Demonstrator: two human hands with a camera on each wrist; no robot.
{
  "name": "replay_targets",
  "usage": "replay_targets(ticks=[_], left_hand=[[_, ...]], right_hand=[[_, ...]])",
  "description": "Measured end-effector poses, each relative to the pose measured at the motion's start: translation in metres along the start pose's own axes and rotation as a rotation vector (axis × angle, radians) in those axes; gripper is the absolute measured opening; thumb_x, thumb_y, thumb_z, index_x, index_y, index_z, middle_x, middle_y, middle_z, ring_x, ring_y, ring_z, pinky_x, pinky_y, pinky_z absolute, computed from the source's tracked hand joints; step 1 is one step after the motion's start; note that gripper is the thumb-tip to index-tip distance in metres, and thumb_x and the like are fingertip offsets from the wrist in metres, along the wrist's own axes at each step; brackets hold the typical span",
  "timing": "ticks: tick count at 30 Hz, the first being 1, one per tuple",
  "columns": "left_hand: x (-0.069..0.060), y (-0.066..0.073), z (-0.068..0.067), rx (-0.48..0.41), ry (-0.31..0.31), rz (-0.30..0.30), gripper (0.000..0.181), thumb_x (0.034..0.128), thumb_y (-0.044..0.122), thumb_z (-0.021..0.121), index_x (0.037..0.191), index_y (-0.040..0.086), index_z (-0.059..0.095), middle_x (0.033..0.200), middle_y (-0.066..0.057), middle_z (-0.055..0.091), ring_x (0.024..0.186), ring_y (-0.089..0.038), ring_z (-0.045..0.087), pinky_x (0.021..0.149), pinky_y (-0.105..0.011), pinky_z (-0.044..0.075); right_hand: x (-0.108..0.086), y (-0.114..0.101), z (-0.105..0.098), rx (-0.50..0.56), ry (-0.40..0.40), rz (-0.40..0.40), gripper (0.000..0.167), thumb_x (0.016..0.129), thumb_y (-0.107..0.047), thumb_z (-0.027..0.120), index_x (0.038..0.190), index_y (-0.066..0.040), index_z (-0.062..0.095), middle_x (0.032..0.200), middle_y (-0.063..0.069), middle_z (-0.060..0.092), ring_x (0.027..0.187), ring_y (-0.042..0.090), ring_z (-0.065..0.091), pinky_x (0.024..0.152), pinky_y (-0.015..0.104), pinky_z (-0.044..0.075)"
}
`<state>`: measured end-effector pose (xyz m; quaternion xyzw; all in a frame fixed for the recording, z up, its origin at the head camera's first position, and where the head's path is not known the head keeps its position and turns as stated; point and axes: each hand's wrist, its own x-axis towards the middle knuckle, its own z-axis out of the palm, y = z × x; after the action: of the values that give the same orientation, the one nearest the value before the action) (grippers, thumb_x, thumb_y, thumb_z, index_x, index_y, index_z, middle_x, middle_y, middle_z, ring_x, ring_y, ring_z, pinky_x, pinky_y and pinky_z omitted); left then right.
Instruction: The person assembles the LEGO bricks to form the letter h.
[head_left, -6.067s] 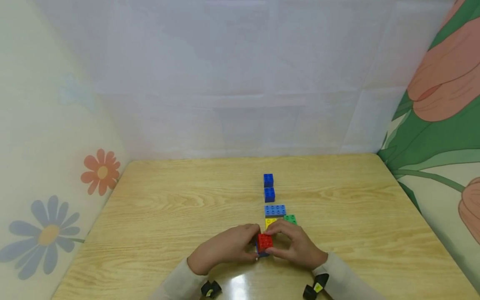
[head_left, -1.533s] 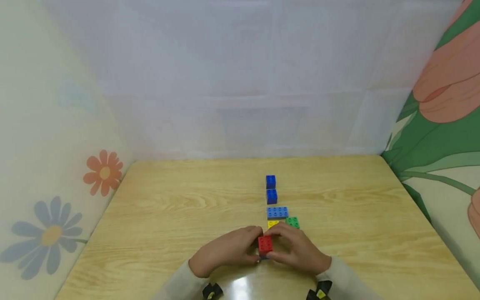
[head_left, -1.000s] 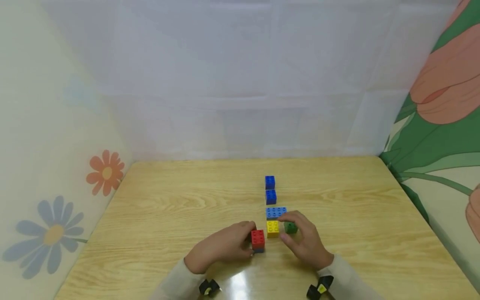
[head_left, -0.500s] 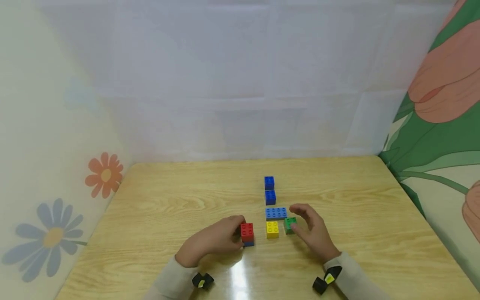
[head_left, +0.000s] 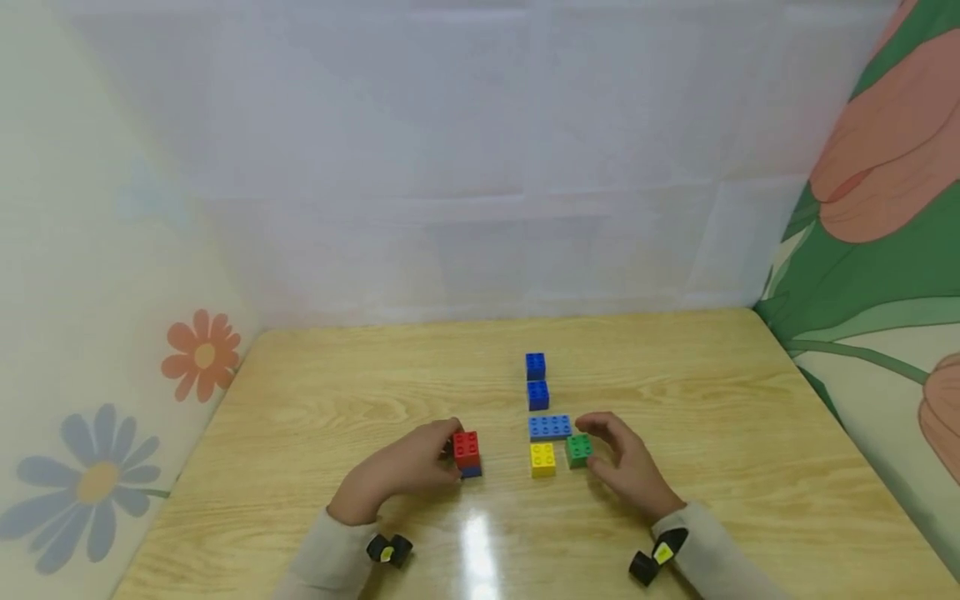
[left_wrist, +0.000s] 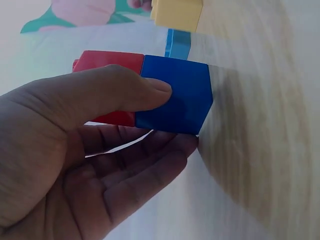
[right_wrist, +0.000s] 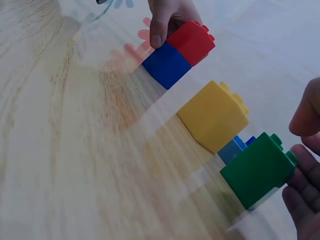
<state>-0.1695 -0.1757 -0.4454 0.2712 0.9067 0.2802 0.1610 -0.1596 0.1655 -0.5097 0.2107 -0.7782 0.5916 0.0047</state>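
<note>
My left hand [head_left: 408,467] holds a two-brick stack, a red brick [head_left: 467,448] on top of a blue brick [left_wrist: 175,95]. In the left wrist view the thumb presses the blue brick's side and the fingers lie along the opposite side. My right hand [head_left: 630,471] is around a green brick [head_left: 578,451], thumb and fingers spread apart; the right wrist view shows fingers [right_wrist: 305,185] close by it, and contact is hard to tell. Just left of the green one stands a yellow brick [head_left: 542,460].
Behind the yellow brick lies a long light-blue brick [head_left: 550,427]. Two dark-blue bricks, a nearer one [head_left: 537,396] and a farther one [head_left: 536,367], stand in line farther back on the wooden table [head_left: 337,375]. A white sheet [head_left: 375,167] hangs behind the table.
The left hand has carried the red-and-blue stack leftward, away from the yellow brick. My right hand has let go of the stack and moved right to the green brick.
</note>
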Motion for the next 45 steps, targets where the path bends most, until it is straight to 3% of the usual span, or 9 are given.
replay_targets(ticks=[9, 14, 19, 26, 30, 36, 42, 45], left_hand=[[-0.004, -0.004, -0.008, -0.06, -0.013, -0.025, 0.024, 0.0788, 0.002, 0.066, 0.095, 0.01, 0.049, 0.084, 0.001, 0.053, 0.084, -0.017, 0.052, 0.071, -0.035, 0.046], [-0.004, -0.004, -0.007, -0.054, 0.001, -0.045, 0.032, 0.081, 0.009, 0.073, 0.107, 0.006, 0.054, 0.097, 0.001, 0.059, 0.095, -0.02, 0.057, 0.08, -0.04, 0.05], [-0.005, 0.0, -0.008, -0.075, 0.042, -0.077, 0.045, 0.0818, 0.02, 0.079, 0.117, 0.005, 0.055, 0.11, -0.003, 0.06, 0.109, -0.027, 0.058, 0.093, -0.045, 0.049], [-0.007, 0.013, -0.012, -0.109, 0.136, -0.069, 0.059, 0.0832, 0.029, 0.079, 0.128, 0.003, 0.051, 0.126, -0.01, 0.056, 0.12, -0.033, 0.054, 0.099, -0.044, 0.046], [-0.007, 0.022, -0.013, -0.078, 0.194, -0.04, 0.071, 0.0848, 0.035, 0.077, 0.14, 0.007, 0.042, 0.139, -0.008, 0.048, 0.128, -0.031, 0.047, 0.103, -0.045, 0.043], [-0.007, 0.044, -0.01, -0.026, 0.254, 0.036, 0.084, 0.0846, 0.053, 0.07, 0.15, 0.017, 0.032, 0.15, 0.003, 0.036, 0.138, -0.02, 0.034, 0.108, -0.044, 0.037], [-0.002, 0.069, 0.009, -0.004, 0.257, 0.2, 0.078, 0.0913, 0.038, 0.069, 0.153, 0.018, 0.026, 0.153, -0.001, 0.033, 0.139, -0.017, 0.033, 0.109, -0.04, 0.037], [0.001, 0.079, 0.022, -0.011, 0.234, 0.238, 0.075, 0.0926, 0.033, 0.068, 0.153, 0.021, 0.025, 0.153, -0.002, 0.034, 0.138, -0.018, 0.035, 0.108, -0.04, 0.038]], right_hand=[[0.0, 0.004, 0.003, -0.029, -0.015, 0.036, 0.051, 0.08, 0.01, 0.063, 0.125, -0.014, 0.055, 0.126, 0.001, 0.057, 0.123, 0.019, 0.051, 0.106, 0.033, 0.04], [-0.001, 0.002, 0.003, -0.045, -0.022, 0.054, 0.05, 0.081, 0.009, 0.063, 0.125, -0.014, 0.055, 0.125, 0.001, 0.057, 0.123, 0.017, 0.051, 0.106, 0.032, 0.039], [-0.001, 0.001, 0.003, -0.054, -0.018, 0.061, 0.051, 0.08, 0.009, 0.063, 0.125, -0.015, 0.055, 0.125, 0.0, 0.057, 0.123, 0.016, 0.051, 0.106, 0.032, 0.039], [-0.001, 0.002, 0.003, -0.066, -0.006, 0.049, 0.055, 0.079, 0.01, 0.063, 0.127, -0.016, 0.054, 0.125, -0.002, 0.057, 0.122, 0.016, 0.051, 0.106, 0.031, 0.04], [-0.001, 0.001, 0.004, -0.072, -0.002, 0.042, 0.057, 0.078, 0.01, 0.064, 0.128, -0.016, 0.054, 0.124, -0.002, 0.058, 0.122, 0.017, 0.052, 0.106, 0.031, 0.039], [-0.001, 0.001, 0.003, -0.083, -0.007, 0.043, 0.058, 0.079, 0.01, 0.064, 0.13, -0.016, 0.053, 0.125, -0.003, 0.057, 0.124, 0.016, 0.051, 0.107, 0.032, 0.038], [0.0, 0.001, 0.003, -0.093, -0.014, 0.038, 0.058, 0.08, 0.008, 0.065, 0.13, -0.017, 0.053, 0.126, -0.003, 0.057, 0.124, 0.014, 0.05, 0.108, 0.034, 0.037], [0.0, 0.003, 0.003, -0.103, -0.011, 0.031, 0.057, 0.08, 0.007, 0.066, 0.13, -0.018, 0.053, 0.126, -0.004, 0.057, 0.124, 0.014, 0.05, 0.109, 0.034, 0.036]])
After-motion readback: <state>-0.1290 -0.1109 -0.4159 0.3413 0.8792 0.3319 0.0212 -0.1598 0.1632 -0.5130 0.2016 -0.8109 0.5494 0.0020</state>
